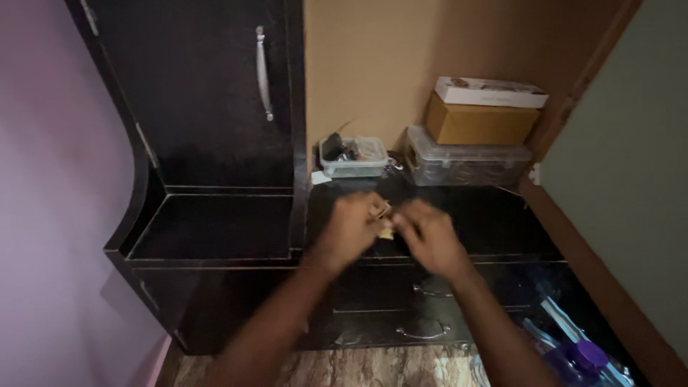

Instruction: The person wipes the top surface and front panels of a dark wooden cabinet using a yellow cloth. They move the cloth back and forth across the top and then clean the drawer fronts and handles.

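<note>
My left hand (352, 226) and my right hand (428, 235) meet over the dark top of a low drawer unit (494, 218). Between their fingertips is a small pale yellowish object (385, 223), blurred by motion; both hands pinch it. What it is cannot be made out. The fingers of both hands are curled around it, knuckles facing the camera.
A tall dark cabinet (208, 93) with a metal handle (264, 73) stands at left. At the back sit a small clear container (355, 158), a larger clear lidded box (466, 165), a brown carton (479, 123) and a white box (491, 92). Drawers with handles (423, 331) are below. A purple-capped bottle (580, 358) lies at lower right.
</note>
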